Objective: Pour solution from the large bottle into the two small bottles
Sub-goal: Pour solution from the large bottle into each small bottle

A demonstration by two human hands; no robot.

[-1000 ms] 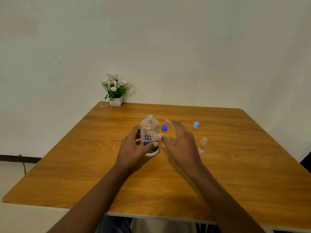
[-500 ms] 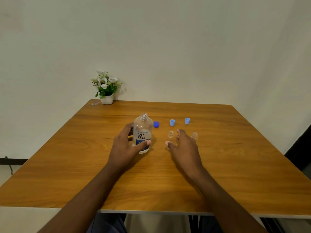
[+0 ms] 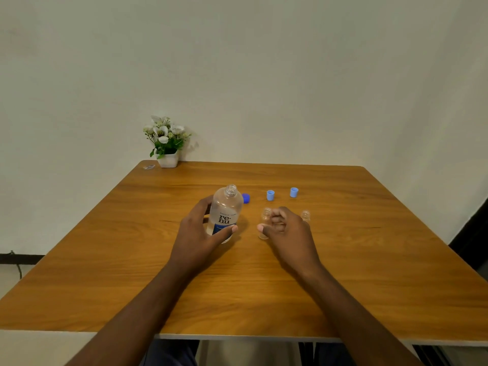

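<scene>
The large clear bottle (image 3: 226, 210) labelled "re-nu" stands uncapped on the wooden table (image 3: 369, 260). My left hand (image 3: 200, 233) grips its lower half, thumb across the front. Just to its right stands a small clear bottle (image 3: 265, 214), open at the top. My right hand (image 3: 289, 232) has its fingers curled beside this bottle and its thumb across the front, pinching it. A second small clear bottle (image 3: 305, 216) stands just behind my right hand, partly hidden by the knuckles.
A dark blue cap (image 3: 246, 198) lies behind the large bottle. Two light blue caps (image 3: 270, 195) (image 3: 294, 192) stand further back. A potted white flower (image 3: 166, 143) and a small clear wrapper (image 3: 149, 167) sit at the far left corner by the wall.
My right hand has moved right, away from the large bottle, and its fingers have curled in at the nearer small bottle. My left hand keeps its grip on the large bottle.
</scene>
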